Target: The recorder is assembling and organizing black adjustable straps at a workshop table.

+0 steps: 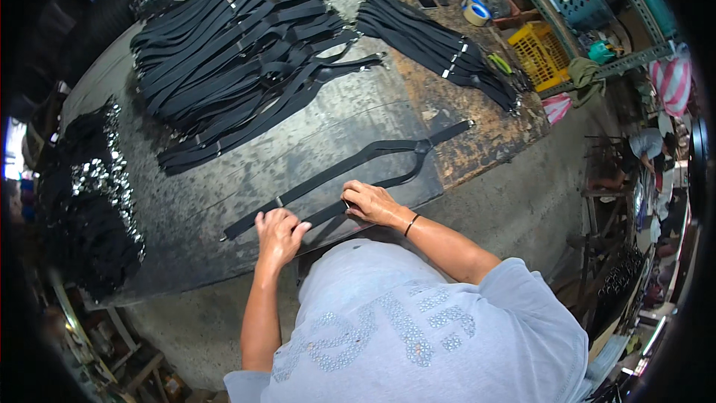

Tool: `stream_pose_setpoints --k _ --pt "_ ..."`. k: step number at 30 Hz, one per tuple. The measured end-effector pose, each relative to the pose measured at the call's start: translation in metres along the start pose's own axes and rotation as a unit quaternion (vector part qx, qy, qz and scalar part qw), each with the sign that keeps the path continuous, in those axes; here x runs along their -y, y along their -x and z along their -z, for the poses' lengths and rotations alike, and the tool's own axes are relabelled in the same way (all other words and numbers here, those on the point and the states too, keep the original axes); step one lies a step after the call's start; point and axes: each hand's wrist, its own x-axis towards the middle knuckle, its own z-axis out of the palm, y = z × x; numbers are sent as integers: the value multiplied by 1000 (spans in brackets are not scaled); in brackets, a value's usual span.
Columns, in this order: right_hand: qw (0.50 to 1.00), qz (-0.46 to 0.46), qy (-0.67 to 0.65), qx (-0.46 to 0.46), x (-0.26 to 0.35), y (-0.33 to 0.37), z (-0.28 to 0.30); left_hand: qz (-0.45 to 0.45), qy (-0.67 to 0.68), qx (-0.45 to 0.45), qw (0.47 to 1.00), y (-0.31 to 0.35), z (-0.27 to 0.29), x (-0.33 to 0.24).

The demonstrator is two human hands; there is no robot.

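One pair of black Y-shaped suspenders (328, 177) lies on the table in front of me. Its two straps meet at a joining piece, with a single short strap running on to a metal clip at the far right. My left hand (277, 237) is bent over the lower strap near its end, fingertips on it; the end itself is hidden beneath. Farther along that strap, my right hand (371, 203) closes in a pinch around it, by a small metal piece like a slider. The upper strap lies untouched, with its own metal slider and end clip showing.
A large pile of black suspenders (224, 52) covers the back left; a smaller bundle (425, 37) lies back right. Shiny metal clips on black straps (101, 179) heap at the left edge. Tape (475, 12), green-handled cutters (500, 63) and a yellow basket (538, 54) are at right.
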Motion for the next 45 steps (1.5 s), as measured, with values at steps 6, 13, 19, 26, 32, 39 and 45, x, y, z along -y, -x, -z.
stream_pose_setpoints --k 6,13,19,26,32,39,45 --pt "995 -89 36 -20 -32 33 30 65 49 27 996 19 36 7" --pt "990 -134 32 -29 -54 43 50 91 131 8 987 23 36 20" --pt "990 -136 23 -25 -59 45 51 45 -35 -10 998 7 32 -10" --pt "992 -124 7 -25 -61 43 52 -121 23 -50 991 -59 -54 -97" --pt "993 -120 -7 0 -61 40 59 -101 -42 -3 994 -77 -121 -98" --pt "979 -175 -104 10 -79 30 56 -98 -53 -22 993 -78 -128 -99" --pt "965 -253 -26 63 -64 13 60 -60 -60 3 996 -78 -121 -103"
